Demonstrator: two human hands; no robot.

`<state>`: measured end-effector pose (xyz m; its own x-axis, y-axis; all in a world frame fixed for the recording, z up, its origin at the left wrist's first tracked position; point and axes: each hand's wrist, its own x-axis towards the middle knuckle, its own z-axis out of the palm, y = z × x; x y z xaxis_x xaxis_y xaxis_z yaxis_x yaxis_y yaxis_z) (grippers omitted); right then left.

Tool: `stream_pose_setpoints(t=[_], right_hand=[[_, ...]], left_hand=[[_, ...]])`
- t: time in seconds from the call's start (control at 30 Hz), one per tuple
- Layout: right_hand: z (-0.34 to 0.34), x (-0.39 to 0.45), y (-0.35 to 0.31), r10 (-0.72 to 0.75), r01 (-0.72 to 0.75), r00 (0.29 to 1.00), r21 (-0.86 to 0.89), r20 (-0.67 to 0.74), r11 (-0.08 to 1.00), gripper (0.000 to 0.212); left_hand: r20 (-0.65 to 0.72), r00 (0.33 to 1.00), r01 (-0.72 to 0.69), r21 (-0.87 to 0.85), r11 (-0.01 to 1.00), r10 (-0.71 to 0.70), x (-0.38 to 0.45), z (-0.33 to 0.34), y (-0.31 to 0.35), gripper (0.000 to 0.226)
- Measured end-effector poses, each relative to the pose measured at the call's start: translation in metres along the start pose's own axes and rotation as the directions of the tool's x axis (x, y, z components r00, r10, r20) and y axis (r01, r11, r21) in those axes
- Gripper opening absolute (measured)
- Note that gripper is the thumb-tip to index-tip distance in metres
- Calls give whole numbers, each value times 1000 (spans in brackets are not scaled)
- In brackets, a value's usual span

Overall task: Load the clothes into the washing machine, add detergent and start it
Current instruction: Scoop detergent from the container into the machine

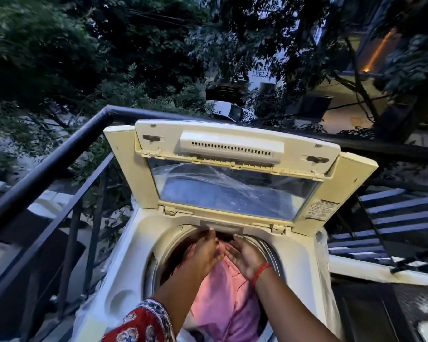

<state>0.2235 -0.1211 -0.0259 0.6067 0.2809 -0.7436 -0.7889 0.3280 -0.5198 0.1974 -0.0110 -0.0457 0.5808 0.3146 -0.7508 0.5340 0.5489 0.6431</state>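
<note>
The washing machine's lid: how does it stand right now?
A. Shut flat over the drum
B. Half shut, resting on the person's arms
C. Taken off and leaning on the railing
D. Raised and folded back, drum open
D: the lid stands raised behind the open drum, where both hands reach in over the pink cloth.

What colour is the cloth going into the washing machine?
Pink; the cloth shows best in the head view, the only one.

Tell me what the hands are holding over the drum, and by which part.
Nothing is gripped. The left hand and right hand are flat, fingers straight, over the pink cloth garment in the cream top-loading washing machine; contact cannot be told.
</note>
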Motion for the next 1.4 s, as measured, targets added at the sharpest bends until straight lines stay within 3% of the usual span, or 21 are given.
stream_pose_setpoints(t=[0.17,0.33,0.43,0.8,1.17,1.4], right_hand=[[8,26,-3,38,-26,998,253,-43,967,21],[4,36,-4,71,-37,995,397,-71,917,24],[-4,42,0,80,-51,996,434,-49,900,22],[-18,24,21,113,-82,992,393,-57,916,27],[-26,-14,30,-8,40,988,200,-157,979,27],[-47,-64,30,-107,158,970,231,-218,960,13]], left_hand=[[25,999,37,-275,961,-32,17,11,11,49],[118,991,104,-336,936,-68,20,7,11,44],[74,996,64,-324,944,-43,25,1,7,41],[118,993,55,-242,969,-27,4,-20,-17,22],[122,990,92,-159,983,-73,2,-36,-14,29],[179,984,-3,14,1000,1,-25,-17,-33,8]])
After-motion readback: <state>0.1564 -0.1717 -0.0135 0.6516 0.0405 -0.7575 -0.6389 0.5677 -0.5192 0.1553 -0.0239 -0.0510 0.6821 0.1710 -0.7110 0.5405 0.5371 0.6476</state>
